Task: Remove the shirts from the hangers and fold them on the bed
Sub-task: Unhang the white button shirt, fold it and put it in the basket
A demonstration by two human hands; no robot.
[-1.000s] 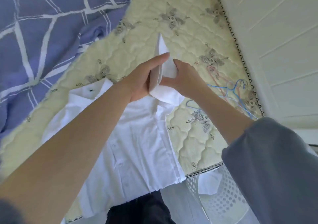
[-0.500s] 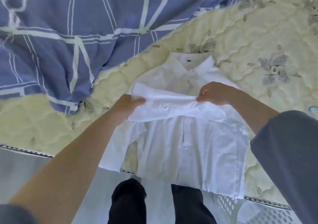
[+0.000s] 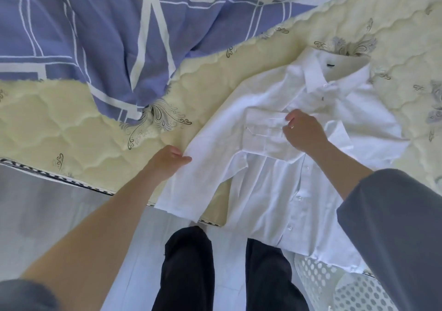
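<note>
One white shirt (image 3: pixel 299 191) lies front-up on the bed (image 3: pixel 71 124); your left hand (image 3: pixel 165 162) pinches the spread sleeve (image 3: pixel 191 186), your right hand (image 3: pixel 305 131) grips the folded sleeve (image 3: pixel 263 131) on its chest.

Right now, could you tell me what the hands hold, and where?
The white shirt: left hand pinches the edge of the spread sleeve, right hand the folded sleeve.

Bedroom in a home, by the look of it. Bed (image 3: pixel 71 110) has a bare quilted cream top w/ grey floral print and black & white edge trim (image 3: pixel 71 182). Blue duvet (image 3: pixel 83 35) w/ white line pattern is bunched on the far side. White shirt (image 3: pixel 275 191) is spread on the bed, hem hanging over the near edge. White perforated plastic laundry basket (image 3: pixel 323 284) sits just beside the bed, btm right. Pale smooth floor (image 3: pixel 47 215).
</note>
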